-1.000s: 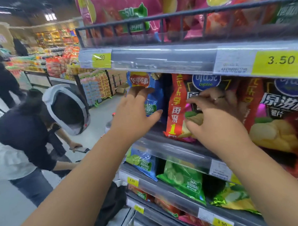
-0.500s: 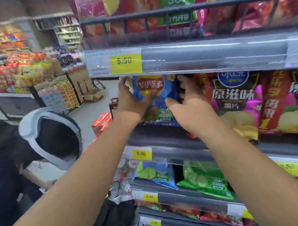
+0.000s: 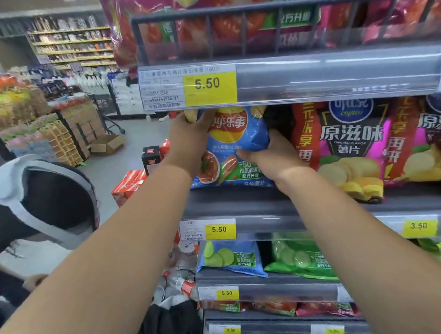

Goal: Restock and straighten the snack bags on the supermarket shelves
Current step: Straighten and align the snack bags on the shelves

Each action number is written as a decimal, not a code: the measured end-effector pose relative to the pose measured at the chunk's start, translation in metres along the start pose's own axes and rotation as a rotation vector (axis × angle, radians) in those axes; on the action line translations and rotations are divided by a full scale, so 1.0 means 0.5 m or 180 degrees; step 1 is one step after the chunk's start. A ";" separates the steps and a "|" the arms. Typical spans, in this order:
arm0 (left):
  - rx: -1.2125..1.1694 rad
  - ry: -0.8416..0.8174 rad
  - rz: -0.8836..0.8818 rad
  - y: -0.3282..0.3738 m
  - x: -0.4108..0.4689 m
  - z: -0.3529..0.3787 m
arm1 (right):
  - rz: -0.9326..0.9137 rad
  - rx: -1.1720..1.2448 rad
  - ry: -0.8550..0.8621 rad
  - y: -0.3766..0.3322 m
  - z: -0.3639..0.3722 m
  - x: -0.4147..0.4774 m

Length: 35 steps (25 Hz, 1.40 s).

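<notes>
Our left hand (image 3: 188,145) and right hand (image 3: 271,157) both grip the blue chip bag (image 3: 241,138); squeezing hard could crush the chips.

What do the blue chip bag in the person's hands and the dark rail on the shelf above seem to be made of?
Blue chip bag: probably thin plastic film with a glossy finish. It creases and catches light where the left hand and right hand grip it.
Dark rail: likely metal wire with a dull dark coating. Its bars are thin and straight and show little shine.
</notes>
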<state>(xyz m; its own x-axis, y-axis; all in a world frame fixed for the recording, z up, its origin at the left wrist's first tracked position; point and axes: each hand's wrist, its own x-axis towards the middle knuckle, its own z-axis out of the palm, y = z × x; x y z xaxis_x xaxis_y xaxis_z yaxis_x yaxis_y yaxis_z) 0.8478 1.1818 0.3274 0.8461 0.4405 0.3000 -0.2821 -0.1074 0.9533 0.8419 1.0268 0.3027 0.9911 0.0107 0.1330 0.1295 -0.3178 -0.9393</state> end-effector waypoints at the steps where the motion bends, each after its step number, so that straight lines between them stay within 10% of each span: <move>1: -0.0067 0.0048 0.0014 0.000 0.004 -0.001 | -0.0033 -0.0010 0.0026 0.002 -0.001 0.001; 15: 0.0881 -0.0890 -0.0099 -0.065 -0.065 -0.045 | -0.0062 -0.0476 -0.0240 0.005 -0.004 -0.031; 21: 0.1125 -0.0250 0.0153 -0.051 -0.080 -0.044 | -0.0733 -0.0899 -0.0024 -0.030 -0.056 -0.108; 24: 0.1376 0.0610 0.1056 -0.042 -0.120 -0.035 | -0.1489 -0.0922 0.1066 -0.003 -0.134 -0.161; 27: 0.1159 -0.0223 0.1343 -0.010 -0.190 0.029 | -0.1255 -0.1851 0.2049 0.049 -0.218 -0.156; 31: 0.1235 -0.1560 0.0670 0.003 -0.225 0.153 | -0.0827 -0.1469 0.1336 0.090 -0.244 -0.127; 35: 0.0914 -0.1442 0.0354 0.001 -0.217 0.198 | -0.1359 -0.0796 0.0952 0.101 -0.233 -0.096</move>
<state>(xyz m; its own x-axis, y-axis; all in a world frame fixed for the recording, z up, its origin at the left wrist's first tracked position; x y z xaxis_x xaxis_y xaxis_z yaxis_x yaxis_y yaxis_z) 0.8006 1.0457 0.2985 0.9462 -0.0085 0.3233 -0.2998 -0.3983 0.8669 0.7969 0.8996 0.2856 0.7958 -0.0698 0.6016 0.4683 -0.5590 -0.6843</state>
